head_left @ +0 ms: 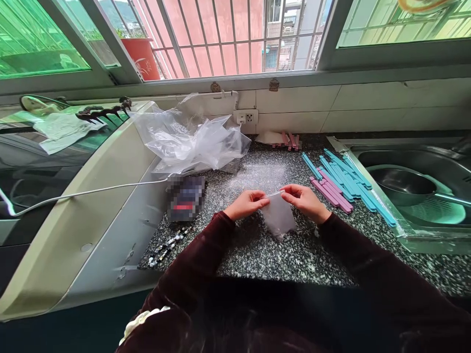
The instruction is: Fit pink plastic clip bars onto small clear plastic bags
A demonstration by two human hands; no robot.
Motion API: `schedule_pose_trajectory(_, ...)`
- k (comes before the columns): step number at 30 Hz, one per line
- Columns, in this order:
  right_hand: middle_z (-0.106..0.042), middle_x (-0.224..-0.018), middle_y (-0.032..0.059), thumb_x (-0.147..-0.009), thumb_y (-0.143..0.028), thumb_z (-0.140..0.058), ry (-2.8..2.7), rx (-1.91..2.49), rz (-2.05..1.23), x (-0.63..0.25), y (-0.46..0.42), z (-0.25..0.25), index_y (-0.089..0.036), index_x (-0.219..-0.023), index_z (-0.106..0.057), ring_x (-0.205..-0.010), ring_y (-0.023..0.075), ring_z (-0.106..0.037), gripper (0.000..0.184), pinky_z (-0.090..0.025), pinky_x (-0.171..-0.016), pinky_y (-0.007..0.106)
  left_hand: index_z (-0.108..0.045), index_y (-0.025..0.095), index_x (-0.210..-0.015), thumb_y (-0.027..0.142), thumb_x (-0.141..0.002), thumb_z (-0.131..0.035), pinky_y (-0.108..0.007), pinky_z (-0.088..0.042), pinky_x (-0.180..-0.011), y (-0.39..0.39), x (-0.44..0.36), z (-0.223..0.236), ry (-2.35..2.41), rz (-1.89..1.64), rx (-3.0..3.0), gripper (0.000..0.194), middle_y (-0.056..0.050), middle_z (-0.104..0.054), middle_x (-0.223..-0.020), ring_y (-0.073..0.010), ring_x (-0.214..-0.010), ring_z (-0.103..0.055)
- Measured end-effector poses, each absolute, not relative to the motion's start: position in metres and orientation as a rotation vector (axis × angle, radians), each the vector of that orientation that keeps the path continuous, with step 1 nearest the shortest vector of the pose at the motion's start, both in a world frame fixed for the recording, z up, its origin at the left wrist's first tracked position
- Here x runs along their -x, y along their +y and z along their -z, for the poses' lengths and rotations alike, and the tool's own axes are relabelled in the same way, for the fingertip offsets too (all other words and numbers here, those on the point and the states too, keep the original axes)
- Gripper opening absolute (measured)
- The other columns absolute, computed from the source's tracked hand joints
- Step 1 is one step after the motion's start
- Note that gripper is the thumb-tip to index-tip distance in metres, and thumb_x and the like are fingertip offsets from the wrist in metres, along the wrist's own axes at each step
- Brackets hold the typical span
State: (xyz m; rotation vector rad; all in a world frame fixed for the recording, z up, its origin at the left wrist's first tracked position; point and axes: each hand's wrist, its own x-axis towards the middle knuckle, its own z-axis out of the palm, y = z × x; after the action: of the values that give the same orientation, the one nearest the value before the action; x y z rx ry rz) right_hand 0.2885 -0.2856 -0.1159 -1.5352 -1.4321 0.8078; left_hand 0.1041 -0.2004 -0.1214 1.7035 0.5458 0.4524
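We are in what looks like a home kitchen: a metal sink [434, 237] holding a dark pan [403, 181] and a pale green strainer [439, 211] is set into a speckled stone counter [279, 262]. Behind it we see a tiled wall [294, 113] with a socket [251, 116], and a barred window [221, 45] with a potted plant [141, 59] facing nearby buildings [245, 27].

L hand [250, 204] & R hand [304, 200] pinched, close tog.; 2 arms [196, 264] fwd.

You had a small bag [278, 215] of thin, cloudy plastic, velvety cloth sleeves [198, 250], a glossy stone-like counter [272, 264] and a shiny metal sink [434, 242].
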Motion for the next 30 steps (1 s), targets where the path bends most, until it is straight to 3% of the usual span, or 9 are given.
schedule_pose_trajectory(7, -0.053, -0.058, -0.0003, -0.068, -0.049, -0.06, -1.469, 1.544, -0.818, -0.288, -0.287, 0.119, -0.015, -0.062, -0.057, -0.056, 0.0111, -0.045, 0.035, -0.036, -0.054, 0.025, -0.054, 0.014, -0.062, 0.051, -0.07, -0.058, -0.022, -0.035, -0.055, -0.203, -0.109, 0.126, 0.676, -0.638, -1.657, 0.037, 0.003, -0.048, -0.058, -0.009, -0.058, -0.042)
schedule_pose_trajectory(12, -0.053, -0.06, -0.0002, -0.068, -0.051, -0.059, -1.358, 1.535, -0.731, -0.289, -0.287, 0.121, -0.016, -0.064, -0.056, -0.057, 0.0118, -0.046, 0.035, -0.037, -0.055, 0.026, -0.061, 0.014, -0.085, 0.051, -0.068, -0.061, -0.023, -0.042, -0.064, -0.207, -0.113, 0.133, 0.615, -0.597, -1.452, 0.041, -0.002, -0.061, -0.077, -0.0129, -0.071, -0.054)
schedule_pose_trajectory(17, -0.057, -0.062, 0.001, -0.069, -0.048, -0.059, -1.387, 1.558, -0.736, -0.291, -0.287, 0.122, -0.016, -0.069, -0.06, -0.058, 0.0125, -0.048, 0.032, -0.039, -0.056, 0.026, -0.063, 0.011, -0.071, 0.046, -0.064, -0.066, -0.024, -0.039, -0.062, -0.206, -0.113, 0.138, 0.706, -0.526, -1.537, 0.036, -0.002, -0.061, -0.067, -0.0121, -0.064, -0.051)
schedule_pose_trajectory(22, -0.06, -0.062, 0.0021, -0.072, -0.044, -0.058, -1.424, 1.507, -0.703, -0.29, -0.288, 0.122, -0.017, -0.066, -0.06, -0.059, 0.0131, -0.051, 0.028, -0.041, -0.056, 0.027, -0.06, 0.012, -0.075, 0.04, -0.067, -0.064, -0.024, -0.039, -0.063, -0.205, -0.113, 0.137, 0.681, -0.516, -1.52, 0.03, 0.0, -0.058, -0.069, -0.0117, -0.065, -0.05)
schedule_pose_trajectory(27, -0.063, -0.066, 0.0023, -0.069, -0.038, -0.061, -1.478, 1.505, -0.678, -0.289, -0.288, 0.126, -0.016, -0.072, -0.063, -0.058, 0.0122, -0.051, 0.023, -0.04, -0.055, 0.026, -0.053, 0.014, -0.067, 0.04, -0.069, -0.063, -0.022, -0.036, -0.058, -0.208, -0.116, 0.139, 0.679, -0.524, -1.603, 0.027, 0.002, -0.052, -0.063, -0.0102, -0.062, -0.045)
schedule_pose_trajectory(30, -0.061, -0.061, 0.0014, -0.072, -0.036, -0.057, -1.481, 1.488, -0.663, -0.287, -0.288, 0.129, -0.016, -0.066, -0.061, -0.056, 0.0119, -0.051, 0.021, -0.041, -0.054, 0.026, -0.056, 0.013, -0.081, 0.042, -0.066, -0.066, -0.022, -0.038, -0.061, -0.213, -0.117, 0.138, 0.634, -0.527, -1.517, 0.035, -0.001, -0.057, -0.073, -0.0114, -0.067, -0.05)
